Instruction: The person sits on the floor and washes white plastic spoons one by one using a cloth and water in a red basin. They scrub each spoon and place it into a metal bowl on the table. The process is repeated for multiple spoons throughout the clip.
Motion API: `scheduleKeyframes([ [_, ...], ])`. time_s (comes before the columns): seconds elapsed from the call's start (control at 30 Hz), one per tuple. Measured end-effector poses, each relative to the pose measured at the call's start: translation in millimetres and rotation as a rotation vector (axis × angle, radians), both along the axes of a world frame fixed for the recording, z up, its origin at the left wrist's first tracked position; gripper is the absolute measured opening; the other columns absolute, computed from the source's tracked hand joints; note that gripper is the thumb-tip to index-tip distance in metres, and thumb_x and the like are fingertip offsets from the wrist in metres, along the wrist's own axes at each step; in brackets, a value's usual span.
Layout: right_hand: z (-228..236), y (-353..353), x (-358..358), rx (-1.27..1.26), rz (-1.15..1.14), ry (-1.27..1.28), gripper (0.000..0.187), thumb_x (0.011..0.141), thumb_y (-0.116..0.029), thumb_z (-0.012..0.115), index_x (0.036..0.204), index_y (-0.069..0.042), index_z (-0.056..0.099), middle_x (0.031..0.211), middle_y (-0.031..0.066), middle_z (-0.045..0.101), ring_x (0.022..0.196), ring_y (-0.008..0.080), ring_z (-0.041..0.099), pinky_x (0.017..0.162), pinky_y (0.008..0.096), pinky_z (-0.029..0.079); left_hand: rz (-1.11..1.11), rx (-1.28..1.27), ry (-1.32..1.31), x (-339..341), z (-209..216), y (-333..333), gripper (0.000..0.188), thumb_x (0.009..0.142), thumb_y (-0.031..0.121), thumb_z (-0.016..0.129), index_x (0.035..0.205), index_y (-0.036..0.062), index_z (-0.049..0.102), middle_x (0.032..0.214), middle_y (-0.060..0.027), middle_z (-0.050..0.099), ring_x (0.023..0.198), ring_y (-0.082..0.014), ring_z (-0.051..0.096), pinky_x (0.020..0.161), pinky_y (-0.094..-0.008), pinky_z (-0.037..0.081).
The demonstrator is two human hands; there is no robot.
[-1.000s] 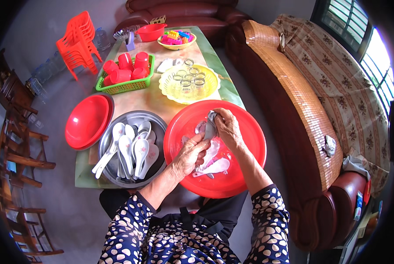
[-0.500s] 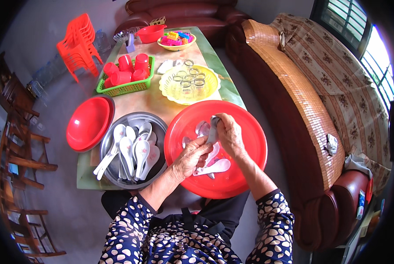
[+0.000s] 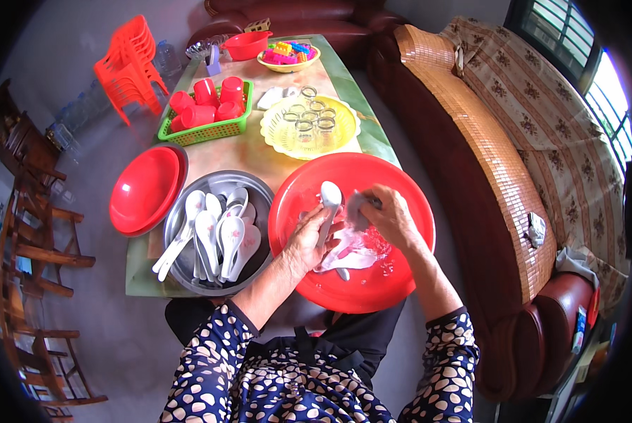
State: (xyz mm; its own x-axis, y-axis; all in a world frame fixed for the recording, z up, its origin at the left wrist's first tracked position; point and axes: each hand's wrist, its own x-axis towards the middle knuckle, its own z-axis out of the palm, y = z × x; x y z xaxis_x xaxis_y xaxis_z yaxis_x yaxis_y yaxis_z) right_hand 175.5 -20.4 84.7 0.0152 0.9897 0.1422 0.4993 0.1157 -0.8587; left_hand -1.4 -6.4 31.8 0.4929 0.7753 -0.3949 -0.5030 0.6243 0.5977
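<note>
My left hand grips a white soup spoon by its handle, its bowl pointing up over the red basin. Just to the right, my right hand is closed on a grey cloth, apart from the spoon. Under both hands, more white spoons lie in shallow water, which splashes near the right hand. Left of the basin, a grey metal basin holds several white spoons, some with pink flower marks.
Farther up the table stand a yellow scalloped tray with several glass jars, a green basket of red cups, and a bowl of toy bricks. Red bowls sit at the left edge. A long sofa runs along the right.
My right hand with the cloth has come off the spoon, moving right and down. The spoon's bowl now shows uncovered in my left hand, and the water below has begun splashing.
</note>
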Motion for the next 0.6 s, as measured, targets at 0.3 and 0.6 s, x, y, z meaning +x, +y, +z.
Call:
scheduleKeyframes([
  [0.3,-22.4,-1.8,-54.7,0.322,-0.160,0.022,0.017,0.075,-0.003,0.060,0.091,0.000,0.057,0.091,0.0199,0.054,0.080,0.0369,0.058,0.068,0.0420,0.048,-0.088,-0.039,-0.460,0.6,-7.5,4.6,0.028,0.092,0.033,0.050,0.108,0.0104,0.057,0.093,-0.0043,0.063,0.078,-0.0155,0.061,0.069,-0.0290,0.052],
  [0.6,-25.0,-35.4,-42.1,0.369,0.214,-0.249,0.013,0.069,0.001,0.061,0.080,-0.001,0.057,0.086,0.0180,0.054,0.080,0.0362,0.058,0.067,0.0417,0.050,-0.010,0.019,-0.196,-1.0,-27.5,14.4,0.039,0.095,0.033,0.044,0.119,0.0031,0.051,0.102,-0.0073,0.061,0.088,-0.0171,0.060,0.080,-0.0306,0.050],
])
